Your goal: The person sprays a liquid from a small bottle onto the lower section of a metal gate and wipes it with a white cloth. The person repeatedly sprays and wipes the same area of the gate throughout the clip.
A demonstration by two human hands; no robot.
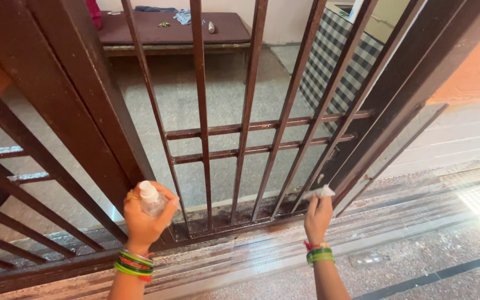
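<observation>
My left hand (144, 220) is wrapped around a small clear spray bottle (151, 200) with a white cap, held upright close to the lower left part of a dark brown barred metal gate (201, 105). My right hand (318, 215) pinches a small white cloth (321, 193) and presses it against the bottom of one of the gate's vertical bars at the lower right. Both wrists wear green and red bangles.
The gate's bottom rail meets a stone threshold (262, 250) with worn, streaked steps. Beyond the bars lie a speckled floor, a low bed with a maroon cover (168, 28) and a black-and-white checked cloth (334, 61). An orange wall (479, 66) stands at right.
</observation>
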